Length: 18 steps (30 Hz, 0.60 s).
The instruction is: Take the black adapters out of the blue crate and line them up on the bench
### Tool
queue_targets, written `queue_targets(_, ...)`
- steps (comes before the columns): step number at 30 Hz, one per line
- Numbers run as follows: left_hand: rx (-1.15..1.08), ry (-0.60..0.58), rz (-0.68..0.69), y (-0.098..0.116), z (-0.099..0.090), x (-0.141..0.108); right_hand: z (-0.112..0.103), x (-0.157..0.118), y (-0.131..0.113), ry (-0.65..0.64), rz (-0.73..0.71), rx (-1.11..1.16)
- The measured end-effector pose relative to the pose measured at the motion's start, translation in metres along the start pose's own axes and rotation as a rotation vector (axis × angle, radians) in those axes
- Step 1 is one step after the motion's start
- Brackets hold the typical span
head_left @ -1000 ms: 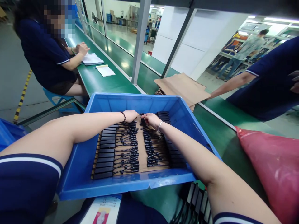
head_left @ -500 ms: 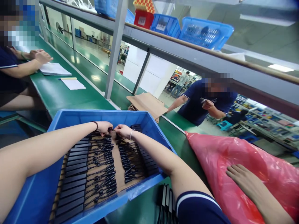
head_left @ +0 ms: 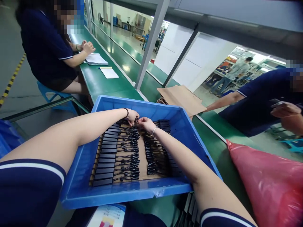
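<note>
A blue crate (head_left: 142, 194) holds two rows of flat black boxes with short cables (head_left: 106, 164), laid on brown cardboard (head_left: 142, 151). The cable ends, with small black plugs, point to the crate's middle. At the far end of the rows my left hand (head_left: 133, 116) is closed, its fingers curled around a black cable end. Just right of it, my right hand (head_left: 147, 125) pinches at the same spot, thumb and fingertips together. Whatever lies between its fingertips is too small to make out. Both hands are nearly touching.
Behind the crate lie flat cardboard sheets (head_left: 181, 99) on the green bench. A red plastic bag (head_left: 267, 179) is at right, and more black boxes (head_left: 189, 208) lie beside the crate's near side. One co-worker (head_left: 47, 44) sits at left; another (head_left: 262, 97) stands across the bench.
My view has swung left and down, so the crate appears farther right. Both hands stay together at the crate's far end. The hand over the red bag is out of view.
</note>
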<state>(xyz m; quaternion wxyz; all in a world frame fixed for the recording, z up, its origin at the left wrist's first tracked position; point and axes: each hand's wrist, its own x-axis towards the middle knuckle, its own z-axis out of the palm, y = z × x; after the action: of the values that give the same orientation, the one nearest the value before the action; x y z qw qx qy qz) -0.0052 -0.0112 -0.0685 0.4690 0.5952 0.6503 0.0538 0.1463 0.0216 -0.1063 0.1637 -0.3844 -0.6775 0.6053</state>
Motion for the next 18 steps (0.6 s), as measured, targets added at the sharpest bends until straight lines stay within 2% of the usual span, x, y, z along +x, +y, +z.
queue_targets(10,-0.091,0.026,-0.039,0.008,0.005,-0.005,0.002,0.003,0.012,0.029,0.011,0.049)
queue_targets(18,-0.156,0.112,-0.069,0.014,0.01,-0.008,0.003,0.001,0.01,0.069,0.02,-0.008)
